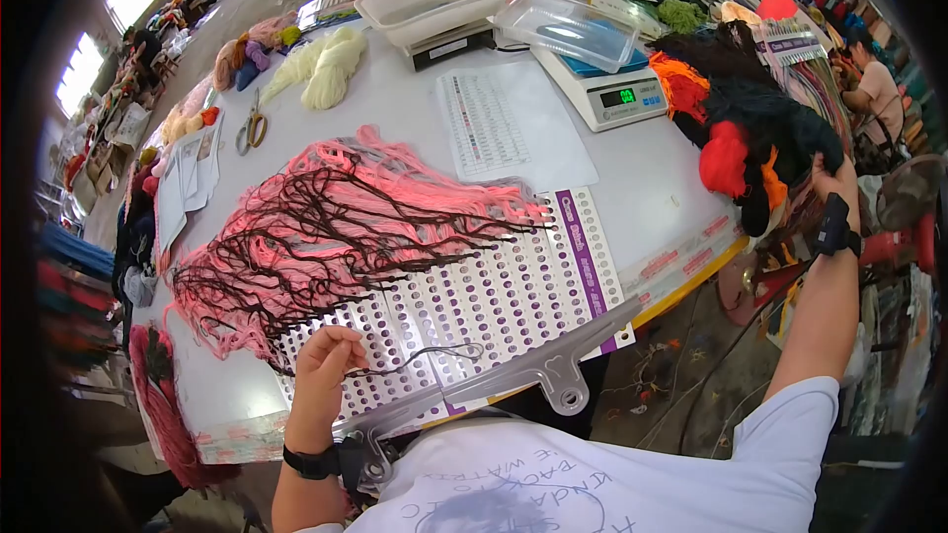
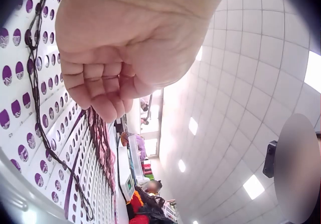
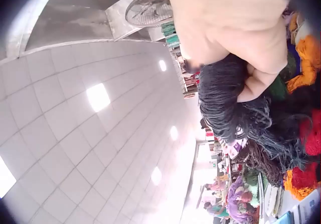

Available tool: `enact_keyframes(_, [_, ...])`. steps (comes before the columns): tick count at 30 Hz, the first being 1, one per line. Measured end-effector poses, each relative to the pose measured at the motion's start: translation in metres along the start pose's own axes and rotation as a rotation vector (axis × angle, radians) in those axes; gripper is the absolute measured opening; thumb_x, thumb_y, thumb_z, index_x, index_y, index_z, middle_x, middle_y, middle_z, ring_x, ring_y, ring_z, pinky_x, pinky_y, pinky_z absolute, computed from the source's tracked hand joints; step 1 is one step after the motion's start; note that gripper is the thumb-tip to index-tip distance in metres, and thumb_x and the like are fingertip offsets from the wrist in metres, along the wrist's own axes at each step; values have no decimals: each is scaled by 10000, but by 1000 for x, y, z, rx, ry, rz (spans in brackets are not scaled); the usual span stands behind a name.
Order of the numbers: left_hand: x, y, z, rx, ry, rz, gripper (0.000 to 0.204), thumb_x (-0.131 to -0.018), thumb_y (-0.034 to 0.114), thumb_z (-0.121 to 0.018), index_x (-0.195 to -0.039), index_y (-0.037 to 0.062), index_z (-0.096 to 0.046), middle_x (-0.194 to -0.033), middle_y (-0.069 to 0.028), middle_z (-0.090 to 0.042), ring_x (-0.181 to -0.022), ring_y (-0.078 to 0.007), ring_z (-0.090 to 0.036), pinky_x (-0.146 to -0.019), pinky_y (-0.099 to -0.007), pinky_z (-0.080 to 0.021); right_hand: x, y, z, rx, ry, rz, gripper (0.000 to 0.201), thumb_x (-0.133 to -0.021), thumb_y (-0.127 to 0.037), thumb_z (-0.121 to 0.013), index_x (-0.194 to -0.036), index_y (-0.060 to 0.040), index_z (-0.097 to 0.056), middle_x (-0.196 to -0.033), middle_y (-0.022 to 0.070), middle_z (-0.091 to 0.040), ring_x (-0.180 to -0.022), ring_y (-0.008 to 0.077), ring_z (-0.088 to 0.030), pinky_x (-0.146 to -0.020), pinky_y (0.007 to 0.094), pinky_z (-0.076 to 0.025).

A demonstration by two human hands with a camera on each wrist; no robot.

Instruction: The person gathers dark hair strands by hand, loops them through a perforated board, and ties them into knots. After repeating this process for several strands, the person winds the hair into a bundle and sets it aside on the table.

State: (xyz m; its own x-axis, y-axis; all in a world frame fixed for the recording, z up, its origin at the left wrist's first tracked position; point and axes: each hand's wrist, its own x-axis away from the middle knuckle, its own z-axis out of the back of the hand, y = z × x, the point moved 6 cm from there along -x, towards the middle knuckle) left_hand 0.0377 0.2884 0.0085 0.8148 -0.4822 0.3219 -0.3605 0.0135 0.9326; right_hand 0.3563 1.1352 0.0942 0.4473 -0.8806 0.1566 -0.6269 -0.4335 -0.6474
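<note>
At the table's right edge the right hand (image 1: 835, 181) grips a dark skein (image 1: 790, 123); in the right wrist view fingers curl round the dark skein (image 3: 220, 96). Over the perforated card (image 1: 513, 286), near its front edge, the left hand (image 1: 324, 375) has its fingers bent toward the thumb. In the left wrist view the left hand (image 2: 120, 53) shows bent fingers, and whether they pinch a strand is unclear. A dark strand (image 1: 425, 355) runs from beside this hand across the card. Pink and dark threads (image 1: 326, 227) hang from the card's holes and spread leftward.
A clear metal-like bar (image 1: 494, 378) lies along the front edge. Behind are printed sheets (image 1: 484, 128), scissors (image 1: 252, 129), a scale (image 1: 617, 99) with a clear tray (image 1: 568, 28), and a white tray (image 1: 434, 5). Red yarn (image 1: 724, 158) lies right, pale yarn (image 1: 334, 69) at the back.
</note>
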Motion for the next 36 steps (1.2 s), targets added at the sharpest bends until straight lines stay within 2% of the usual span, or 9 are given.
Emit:
enact_keyframes(7, [-1,-6,1,-6,-17,-12,110,-924,54,-483,-966,24,-580,-806,-32,-597,-716,-110,-581,-697,-238,-484,60,53,22,370,261,116,204,-843,-205,-631,-983,-56,-621,-935,69,-669,-822,197,-648,-679,338,-540])
enact_keyframes(11, [10,15,-19,-594,-161,-129,197,-808,83,-647,-993,37,-596,-911,-65,-572,-834,-172,-581,-739,-273,-479,64,96,69,543,230,-6,281,-813,-212,-589,-1027,-31,-613,-996,84,-653,-879,228,-629,-744,331,-520])
enact_keyframes(15, [19,13,-34,-1154,-229,-406,338,-683,107,-742,-993,65,-614,-998,-116,-529,-921,-275,-554,-769,-328,-477,95,118,43,870,285,400,411,-778,-205,-560,-1130,5,-594,-1071,159,-636,-948,261,-612,-845,373,-473])
enact_keyframes(16, [19,11,-33,-1146,-236,-441,277,-701,95,-723,-955,59,-618,-977,-115,-546,-878,-286,-559,-759,-364,-477,138,132,0,1069,581,664,473,-782,-194,-561,-1217,-9,-540,-1150,177,-593,-1001,292,-583,-894,365,-443])
enact_keyframes(21, [17,4,-25,-1091,-229,-515,206,-740,16,-663,-930,29,-583,-924,-115,-540,-834,-300,-558,-730,-353,-466,259,226,-118,1376,143,1070,476,-805,-123,-566,-1263,-18,-488,-1313,173,-449,-1260,282,-380,-1057,393,-281])
enact_keyframes(24, [12,10,-9,-1049,-124,-519,50,-818,39,-583,-849,38,-544,-851,-119,-546,-803,-271,-572,-710,-363,-470,316,300,-151,1206,-164,748,487,-813,-27,-534,-1292,-14,-446,-1298,143,-457,-1254,250,-382,-1080,380,-246])
enact_keyframes(30, [-13,83,207,-255,314,-303,125,-950,198,-505,-854,118,-505,-696,12,-549,-521,-40,-465,-452,-182,-378,394,372,-188,1094,-396,304,457,-833,-5,-516,-1286,-7,-455,-1298,114,-457,-1231,213,-411,-1073,351,-261])
enact_keyframes(34, [-9,83,439,60,747,-480,380,-916,141,-545,-1260,46,-414,-1109,-47,-552,-914,-168,-583,-790,-335,-493,406,402,-178,1062,-463,165,438,-840,-49,-543,-1274,-56,-489,-1255,76,-496,-1188,187,-459,-1010,366,-331])
enact_keyframes(36, [5,77,464,-64,839,-403,515,-875,216,-607,-1317,105,-365,-1208,-45,-489,-1030,-190,-528,-845,-422,-466,415,413,-177,1177,-458,120,440,-843,-22,-532,-1280,-30,-479,-1277,88,-514,-1197,162,-460,-998,313,-332])
